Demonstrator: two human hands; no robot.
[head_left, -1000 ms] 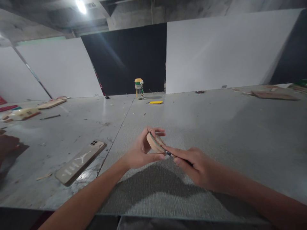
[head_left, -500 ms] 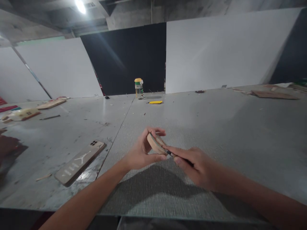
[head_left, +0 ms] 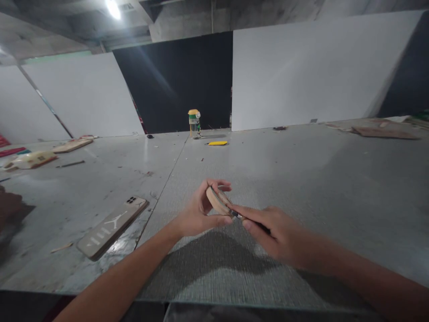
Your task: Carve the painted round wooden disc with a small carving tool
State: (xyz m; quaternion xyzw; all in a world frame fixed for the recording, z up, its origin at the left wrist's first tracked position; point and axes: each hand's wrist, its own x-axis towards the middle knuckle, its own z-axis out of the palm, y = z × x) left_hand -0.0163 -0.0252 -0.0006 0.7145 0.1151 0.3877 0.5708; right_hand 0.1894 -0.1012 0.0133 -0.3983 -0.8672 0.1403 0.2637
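Observation:
My left hand [head_left: 197,210] is closed around a pale wooden piece [head_left: 216,201] with a rounded edge and a dark line along its rim, held up over the table. Its thumb lies along the near side and the fingers curl over the far side. My right hand [head_left: 273,232] grips a slim carving tool [head_left: 237,215], index finger stretched along it. The tool's metal end meets the lower right of the wooden piece. Most of its dark handle is hidden in the palm, and the exact shape of its tip cannot be made out.
On the grey table [head_left: 301,179] a phone [head_left: 114,228] lies left of my forearm. Farther back are a yellow utility knife [head_left: 217,143] and a yellow-lidded bottle [head_left: 194,124]. A plastic packet [head_left: 31,159] and a dark thin tool [head_left: 70,164] lie left; a brown board [head_left: 385,133] lies far right.
Both hands stay almost in place. The carving tool's metal end has shifted very slightly against the wooden piece. A dark shape at the left edge has moved a little left.

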